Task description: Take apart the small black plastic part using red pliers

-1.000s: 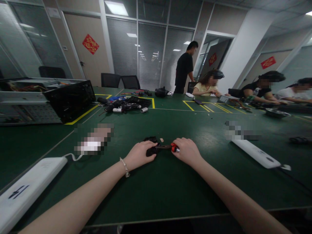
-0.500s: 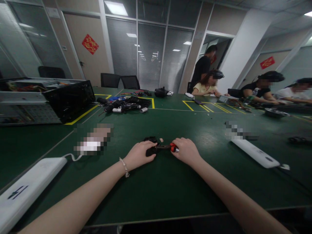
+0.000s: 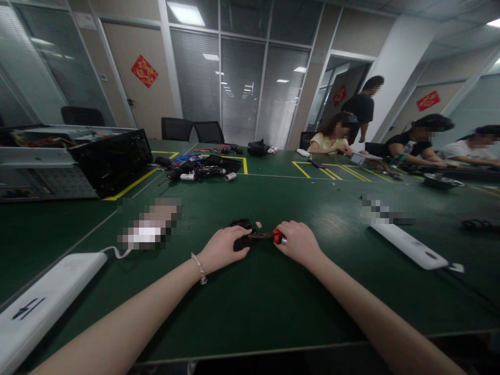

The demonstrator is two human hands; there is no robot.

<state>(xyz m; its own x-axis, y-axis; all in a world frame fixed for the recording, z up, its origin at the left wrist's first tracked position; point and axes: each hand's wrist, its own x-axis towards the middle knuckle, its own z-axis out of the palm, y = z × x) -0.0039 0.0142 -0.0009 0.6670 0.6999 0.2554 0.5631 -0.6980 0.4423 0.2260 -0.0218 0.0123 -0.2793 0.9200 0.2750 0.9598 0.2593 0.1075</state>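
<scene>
In the middle of the green table (image 3: 258, 302), my left hand (image 3: 224, 249) is closed around a small black part (image 3: 242, 240), whose kind I cannot make out. My right hand (image 3: 299, 240) grips pliers by their red handles (image 3: 277, 237). The dark jaws of the pliers (image 3: 261, 236) point left and meet the black part beside my left thumb. More black material shows just behind my left fingers. A tiny pale scrap (image 3: 258, 225) lies on the table just beyond the jaws.
White power banks (image 3: 58, 297) (image 3: 408, 245) lie left and right. A blurred-out phone (image 3: 152, 224) is cabled to the left one. An open computer case (image 3: 78, 161) stands far left. Tools and a drill (image 3: 175, 172) lie behind. Several people sit or stand at the far right.
My hands, the pliers and the black part look the same as before. In the background, a standing person in black has moved right, past the seated person in yellow.
</scene>
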